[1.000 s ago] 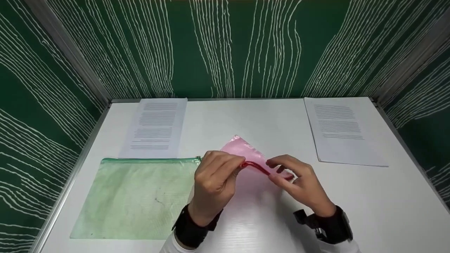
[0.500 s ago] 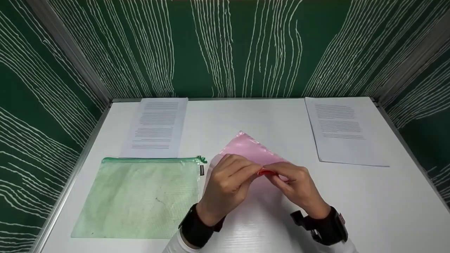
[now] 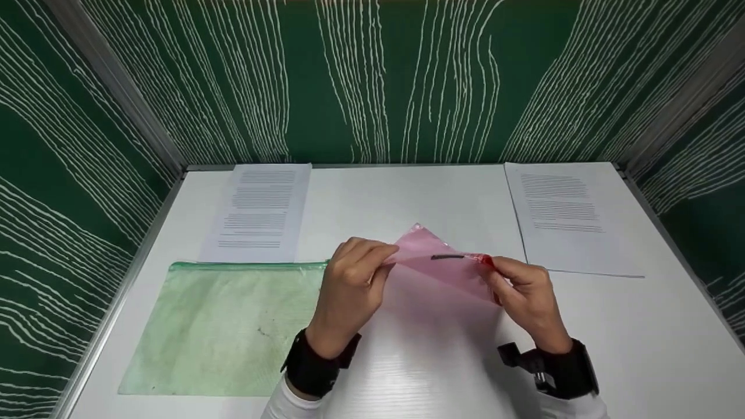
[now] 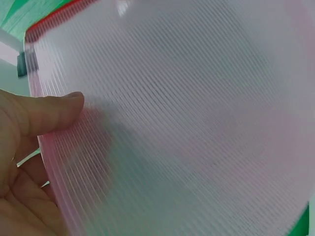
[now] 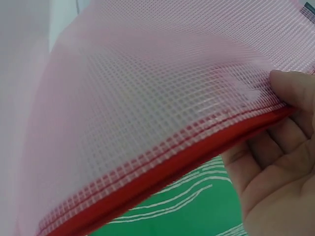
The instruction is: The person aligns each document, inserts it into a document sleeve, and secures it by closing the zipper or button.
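A pink mesh zipper pouch [image 3: 433,291] is held up in front of me between both hands. My left hand [image 3: 351,291] pinches one side edge of it, the thumb lying on the mesh in the left wrist view. At the other end my right hand [image 3: 532,297] pinches the pouch by its red zipper edge [image 5: 182,167]. A small dark tag [image 3: 447,256] sticks out between the hands, close to the right fingers. From the right wrist view, the red edge runs slanting away from the hand. I cannot tell whether the zipper is drawn.
A green mesh zipper pouch [image 3: 221,326] lies flat at the left, partly behind my left hand. Printed sheets lie at the back left [image 3: 256,212] and a second stack of printed paper [image 3: 564,218] at the back right. Green walls [image 3: 442,81] enclose the white table [image 3: 401,192].
My hands met at the red zipper edge, then moved apart. The left hand now holds the side edge and the right hand the red zipper end. The dark tag has come into view.
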`<state>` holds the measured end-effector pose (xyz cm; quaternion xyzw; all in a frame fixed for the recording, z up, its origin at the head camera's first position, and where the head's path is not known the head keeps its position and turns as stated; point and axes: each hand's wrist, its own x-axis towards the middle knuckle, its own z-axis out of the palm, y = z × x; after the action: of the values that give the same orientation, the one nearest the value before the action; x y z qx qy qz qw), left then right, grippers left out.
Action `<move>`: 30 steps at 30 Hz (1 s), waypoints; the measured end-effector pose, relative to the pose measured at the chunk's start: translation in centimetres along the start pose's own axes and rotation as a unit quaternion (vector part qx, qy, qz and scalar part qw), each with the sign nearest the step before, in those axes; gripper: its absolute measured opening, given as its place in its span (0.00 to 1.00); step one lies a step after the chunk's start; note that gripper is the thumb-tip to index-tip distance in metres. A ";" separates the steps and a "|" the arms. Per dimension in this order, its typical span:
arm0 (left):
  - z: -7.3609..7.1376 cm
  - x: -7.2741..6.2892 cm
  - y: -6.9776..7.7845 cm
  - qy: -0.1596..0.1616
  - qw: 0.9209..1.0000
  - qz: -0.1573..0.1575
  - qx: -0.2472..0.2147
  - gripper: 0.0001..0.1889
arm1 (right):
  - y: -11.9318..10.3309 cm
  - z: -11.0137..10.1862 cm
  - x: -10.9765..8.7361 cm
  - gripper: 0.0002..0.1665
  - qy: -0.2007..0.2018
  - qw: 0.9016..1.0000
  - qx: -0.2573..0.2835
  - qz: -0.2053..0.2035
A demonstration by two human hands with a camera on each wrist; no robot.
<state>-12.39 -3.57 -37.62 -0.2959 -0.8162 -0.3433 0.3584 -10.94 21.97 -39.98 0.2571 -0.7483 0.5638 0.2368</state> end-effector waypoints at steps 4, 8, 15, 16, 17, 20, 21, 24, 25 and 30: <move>-0.6 0.0 -1.0 -0.004 0.999 -0.036 0.017 0.08 | 0.3 -0.8 -0.1 0.12 0.016 0.999 0.003 0.036; -1.1 0.0 -2.0 0.005 0.997 -0.078 0.018 0.09 | 1.2 -1.6 -0.5 0.11 0.031 0.996 -0.004 0.079; -1.0 0.1 -4.0 0.034 0.988 -0.141 -0.058 0.11 | 2.0 -2.5 -0.8 0.09 0.048 0.993 0.063 0.087; -0.9 0.0 -4.3 0.036 0.986 -0.148 -0.070 0.12 | 2.0 -2.5 -0.8 0.09 0.052 0.992 0.074 0.089; -0.8 -0.1 -4.5 0.037 0.984 -0.155 -0.082 0.13 | 2.0 -2.6 -0.9 0.10 0.055 0.991 0.088 0.088; -0.5 -0.3 -5.3 0.037 0.977 -0.175 -0.120 0.14 | 1.9 -2.8 -0.9 0.10 0.057 0.988 0.106 0.095; -0.4 -0.4 -5.6 0.034 0.974 -0.181 -0.131 0.15 | 1.8 -2.9 -0.9 0.10 0.056 0.988 0.108 0.098; -0.1 -0.5 -6.3 0.019 0.967 -0.197 -0.162 0.15 | 1.6 -3.0 -0.8 0.10 0.048 0.984 0.136 0.101; 0.0 -0.5 -6.4 0.011 0.965 -0.201 -0.170 0.15 | 1.5 -3.0 -0.8 0.10 0.045 0.983 0.145 0.100; -0.5 0.1 -5.6 -0.020 0.958 -0.208 -0.199 0.12 | 1.4 -2.8 -0.8 0.11 0.037 0.979 0.166 0.109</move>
<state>-16.34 -7.18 -39.23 -0.1920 -0.7817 -0.5596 0.1970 -11.05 25.11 -40.81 0.1890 -0.6586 0.7116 0.1555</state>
